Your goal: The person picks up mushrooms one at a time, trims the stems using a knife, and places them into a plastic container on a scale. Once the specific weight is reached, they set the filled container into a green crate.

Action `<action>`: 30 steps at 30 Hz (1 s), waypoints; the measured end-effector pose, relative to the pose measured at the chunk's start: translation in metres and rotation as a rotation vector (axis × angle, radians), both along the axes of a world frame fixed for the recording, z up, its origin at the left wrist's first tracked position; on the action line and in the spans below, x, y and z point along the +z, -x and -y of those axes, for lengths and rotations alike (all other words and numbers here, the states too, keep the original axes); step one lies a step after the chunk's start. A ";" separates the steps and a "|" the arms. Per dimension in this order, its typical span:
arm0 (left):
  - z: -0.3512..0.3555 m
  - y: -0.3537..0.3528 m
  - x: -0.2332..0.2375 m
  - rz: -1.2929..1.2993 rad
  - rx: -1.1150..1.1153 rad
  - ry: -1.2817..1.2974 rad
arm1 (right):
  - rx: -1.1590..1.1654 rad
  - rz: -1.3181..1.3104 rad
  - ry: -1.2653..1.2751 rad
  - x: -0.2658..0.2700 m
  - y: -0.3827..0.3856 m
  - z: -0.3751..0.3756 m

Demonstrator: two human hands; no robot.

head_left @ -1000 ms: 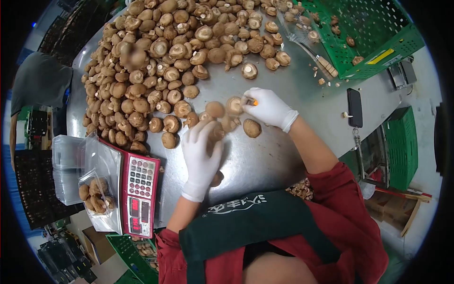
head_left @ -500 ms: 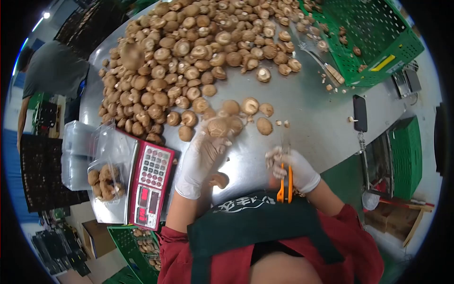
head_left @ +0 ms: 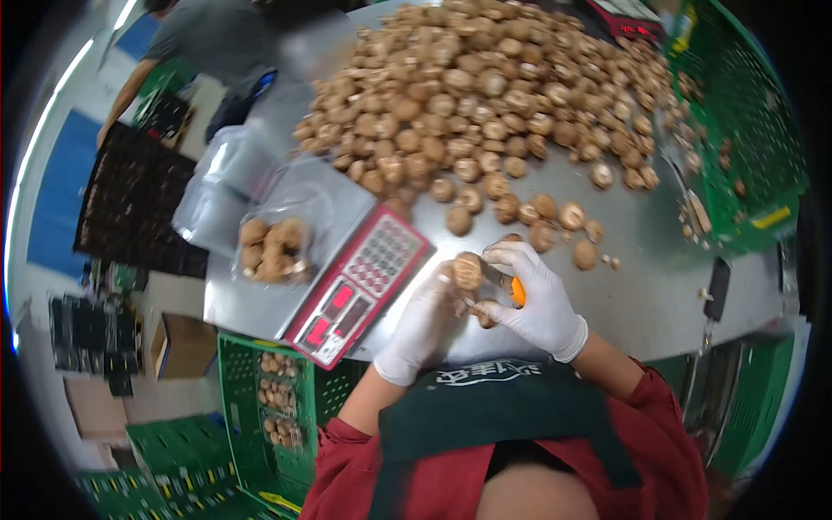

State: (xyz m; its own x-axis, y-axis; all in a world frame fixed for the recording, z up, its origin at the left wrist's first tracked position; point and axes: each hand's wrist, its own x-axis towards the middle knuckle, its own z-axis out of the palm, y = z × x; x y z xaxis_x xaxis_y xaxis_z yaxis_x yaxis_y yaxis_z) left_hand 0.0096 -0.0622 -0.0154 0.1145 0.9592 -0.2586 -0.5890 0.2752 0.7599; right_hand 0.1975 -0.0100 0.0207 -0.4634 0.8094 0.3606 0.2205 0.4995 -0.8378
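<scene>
My left hand point(head_left: 419, 328), in a white glove, is closed around a brown shiitake mushroom point(head_left: 468, 270) above the near edge of the steel table. Right beside it, my gloved right hand point(head_left: 539, 305) is wrapped around orange-handled scissors point(head_left: 517, 292). Their metal part points toward the mushroom and is partly hidden by my fingers. Just beyond my hands lie several loose mushrooms point(head_left: 584, 255), and a large mushroom pile point(head_left: 468, 104) covers the far side of the table.
A red scale point(head_left: 364, 276) at left carries a clear tray of mushrooms point(head_left: 276, 251), with clear containers point(head_left: 227, 186) behind. At right are a green crate point(head_left: 737, 182), a wooden-handled knife point(head_left: 698, 208) and a phone point(head_left: 717, 290). Another person point(head_left: 208, 43) stands far left.
My hands have come together, bringing the scissors to the mushroom in my left hand. My view has swung, so the pile and scale sit farther right.
</scene>
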 end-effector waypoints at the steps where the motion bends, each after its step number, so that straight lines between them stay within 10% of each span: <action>1: 0.008 0.002 -0.003 -0.016 0.033 0.000 | 0.078 -0.008 0.019 -0.001 0.014 -0.004; 8: 0.063 0.098 0.065 -0.519 0.127 -0.041 | 0.373 -0.059 0.139 0.011 0.114 -0.052; 16: 0.061 0.290 0.075 -1.354 0.841 -0.193 | 0.371 0.005 -0.084 0.034 0.250 -0.070; 24: 0.048 0.315 0.038 -1.268 0.541 -0.130 | 0.159 -0.028 -0.017 0.011 0.197 -0.080; 30: 0.048 0.311 0.069 -1.253 0.407 0.017 | 0.077 0.088 0.586 0.009 0.136 -0.063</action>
